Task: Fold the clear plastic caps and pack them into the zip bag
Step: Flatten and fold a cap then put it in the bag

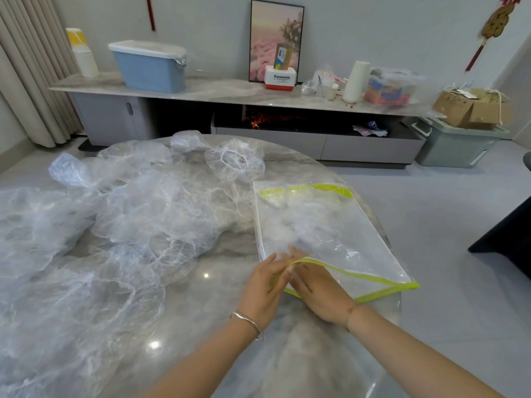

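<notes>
well, the zip bag [324,234] lies flat on the grey marbled counter [218,282], its green-edged mouth turned toward the person and its printed end pointing away. a whitish bundle of caps [290,225] already sits inside the zip bag, toward its far end.

both hands meet at the near left corner of the zip bag. the left hand [264,285], with a silver bracelet [248,321] on its wrist, has its fingers curled around the upper green lip [344,272] of the zip bag, lifting it into a small arch. the right hand [319,294] lies just beside it, palm down, with its fingers slid into the zip bag's mouth under that raised lip. the fingertips blur behind the plastic, so i cannot tell whether they hold anything.

left of the zip bag, a big loose heap of clear plastic caps [149,214] spreads across the counter, crumpled and overlapping. one round cap [234,162] rests apart from the heap, just beyond the zip bag's far left corner.
</notes>
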Action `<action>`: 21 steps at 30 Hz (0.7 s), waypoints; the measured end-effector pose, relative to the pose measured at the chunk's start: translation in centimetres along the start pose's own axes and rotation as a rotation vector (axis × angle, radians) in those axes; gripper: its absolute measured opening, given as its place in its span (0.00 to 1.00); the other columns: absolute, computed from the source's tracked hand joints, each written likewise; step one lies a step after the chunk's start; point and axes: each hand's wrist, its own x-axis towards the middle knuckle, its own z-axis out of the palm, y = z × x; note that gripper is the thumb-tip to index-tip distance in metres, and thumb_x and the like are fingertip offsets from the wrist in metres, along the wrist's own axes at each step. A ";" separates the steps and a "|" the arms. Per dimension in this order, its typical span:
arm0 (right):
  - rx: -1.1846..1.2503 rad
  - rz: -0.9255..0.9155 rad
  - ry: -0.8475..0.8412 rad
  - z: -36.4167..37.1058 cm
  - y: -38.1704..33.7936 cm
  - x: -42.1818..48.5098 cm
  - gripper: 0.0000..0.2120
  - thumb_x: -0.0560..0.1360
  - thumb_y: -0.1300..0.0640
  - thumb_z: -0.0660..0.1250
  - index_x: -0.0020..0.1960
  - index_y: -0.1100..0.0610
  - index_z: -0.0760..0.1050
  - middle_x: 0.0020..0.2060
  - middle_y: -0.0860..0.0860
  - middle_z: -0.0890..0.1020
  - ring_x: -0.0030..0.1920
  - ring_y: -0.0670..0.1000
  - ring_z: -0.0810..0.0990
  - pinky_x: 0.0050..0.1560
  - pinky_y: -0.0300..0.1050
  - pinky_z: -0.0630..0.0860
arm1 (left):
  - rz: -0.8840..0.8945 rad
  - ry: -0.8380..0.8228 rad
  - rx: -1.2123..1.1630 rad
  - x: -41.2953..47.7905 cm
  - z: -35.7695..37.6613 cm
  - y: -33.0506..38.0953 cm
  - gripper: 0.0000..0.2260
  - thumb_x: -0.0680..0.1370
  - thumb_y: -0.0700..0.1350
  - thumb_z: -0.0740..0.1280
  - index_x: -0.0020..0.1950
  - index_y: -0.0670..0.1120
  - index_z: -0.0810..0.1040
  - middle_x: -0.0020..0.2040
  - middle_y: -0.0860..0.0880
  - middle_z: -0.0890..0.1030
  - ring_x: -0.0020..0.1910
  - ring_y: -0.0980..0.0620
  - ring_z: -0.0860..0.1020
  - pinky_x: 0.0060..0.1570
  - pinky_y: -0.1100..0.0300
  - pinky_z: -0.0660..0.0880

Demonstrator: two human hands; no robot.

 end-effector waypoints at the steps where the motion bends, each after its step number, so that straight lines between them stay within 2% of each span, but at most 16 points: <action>1: 0.017 0.005 -0.005 -0.3 -0.3 -1.5 0.37 0.75 0.31 0.36 0.75 0.50 0.59 0.75 0.43 0.55 0.75 0.43 0.51 0.71 0.33 0.46 | -0.022 0.004 0.018 -0.1 -0.2 0.0 0.15 0.81 0.44 0.60 0.55 0.67 0.71 0.56 0.75 0.73 0.67 0.70 0.61 0.69 0.69 0.56; 3: 0.007 0.024 -0.051 -0.5 -0.8 -4.4 0.42 0.69 0.25 0.32 0.76 0.45 0.53 0.74 0.40 0.53 0.74 0.40 0.50 0.70 0.29 0.43 | -0.079 -0.046 0.130 -0.4 -0.6 -0.5 0.13 0.80 0.48 0.62 0.58 0.66 0.70 0.66 0.61 0.71 0.73 0.57 0.59 0.71 0.64 0.55; 6: -0.014 -0.002 -0.131 -0.4 -2.2 -8.0 0.40 0.68 0.25 0.32 0.75 0.41 0.50 0.73 0.35 0.49 0.73 0.33 0.46 0.69 0.26 0.42 | -0.095 -0.173 0.393 -1.7 -2.5 -0.5 0.21 0.78 0.55 0.64 0.70 0.58 0.64 0.74 0.53 0.63 0.75 0.53 0.55 0.71 0.64 0.51; 7: -0.023 -0.017 -0.155 -0.2 -2.6 -8.7 0.39 0.69 0.26 0.33 0.75 0.41 0.51 0.73 0.33 0.49 0.72 0.31 0.45 0.69 0.26 0.42 | -0.100 -0.211 0.489 -2.0 -3.4 -0.7 0.26 0.77 0.60 0.61 0.73 0.56 0.61 0.75 0.52 0.60 0.75 0.53 0.54 0.72 0.62 0.50; 9: -0.082 -0.068 -0.194 0.0 -3.8 -9.5 0.37 0.71 0.28 0.33 0.75 0.41 0.52 0.72 0.32 0.48 0.71 0.30 0.46 0.68 0.25 0.42 | -0.152 -0.238 0.723 -3.0 -5.9 -1.0 0.40 0.70 0.74 0.46 0.76 0.53 0.55 0.77 0.51 0.55 0.76 0.52 0.51 0.73 0.57 0.49; 10: -0.102 -0.080 -0.205 0.2 -4.4 -9.6 0.36 0.71 0.29 0.34 0.75 0.41 0.52 0.72 0.32 0.48 0.70 0.30 0.47 0.67 0.25 0.42 | -0.210 -0.237 0.870 -3.7 -7.4 -1.2 0.45 0.66 0.76 0.40 0.77 0.51 0.51 0.78 0.51 0.51 0.76 0.50 0.48 0.74 0.54 0.47; 11: -0.104 -0.087 -0.200 0.3 -4.8 -9.5 0.36 0.71 0.30 0.34 0.75 0.42 0.53 0.72 0.33 0.49 0.71 0.31 0.48 0.67 0.25 0.42 | -0.290 -0.223 1.015 -4.3 -8.9 -1.6 0.44 0.68 0.74 0.39 0.77 0.51 0.46 0.78 0.49 0.46 0.76 0.47 0.45 0.73 0.51 0.44; 13: -0.086 -0.086 -0.171 0.4 -5.4 -8.8 0.37 0.72 0.29 0.35 0.75 0.43 0.55 0.73 0.35 0.50 0.72 0.33 0.49 0.68 0.25 0.42 | -0.492 -0.164 1.211 -5.7 -11.5 -2.1 0.37 0.76 0.69 0.43 0.76 0.48 0.37 0.77 0.45 0.38 0.75 0.42 0.39 0.72 0.46 0.40; 15: -0.071 -0.092 -0.132 0.7 -6.4 -8.1 0.40 0.70 0.27 0.33 0.76 0.43 0.54 0.73 0.35 0.50 0.72 0.34 0.48 0.68 0.25 0.41 | -0.699 -0.118 1.249 -7.4 -13.9 -2.2 0.38 0.77 0.68 0.44 0.75 0.45 0.34 0.76 0.42 0.34 0.74 0.39 0.36 0.71 0.42 0.38; 17: -0.066 -0.111 -0.099 0.9 -7.7 -7.4 0.43 0.68 0.25 0.31 0.76 0.44 0.54 0.72 0.35 0.51 0.72 0.33 0.48 0.67 0.24 0.41 | -0.833 -0.118 1.175 -8.6 -15.2 -2.6 0.39 0.76 0.69 0.44 0.76 0.44 0.35 0.76 0.43 0.35 0.74 0.38 0.37 0.71 0.40 0.39; 19: -0.043 -0.118 -0.081 1.2 -8.9 -6.8 0.43 0.68 0.24 0.32 0.75 0.44 0.55 0.72 0.35 0.52 0.71 0.33 0.49 0.66 0.23 0.41 | -0.830 -0.175 1.054 -9.4 -15.1 -2.7 0.38 0.76 0.68 0.45 0.77 0.46 0.38 0.77 0.45 0.39 0.75 0.40 0.41 0.73 0.42 0.42; 21: -0.017 -0.122 -0.066 1.7 -10.1 -6.1 0.40 0.70 0.25 0.38 0.75 0.45 0.57 0.73 0.36 0.54 0.73 0.36 0.51 0.67 0.25 0.42 | -0.700 -0.238 1.019 -10.4 -13.9 -2.2 0.36 0.78 0.67 0.47 0.77 0.48 0.40 0.78 0.47 0.41 0.76 0.43 0.42 0.73 0.46 0.42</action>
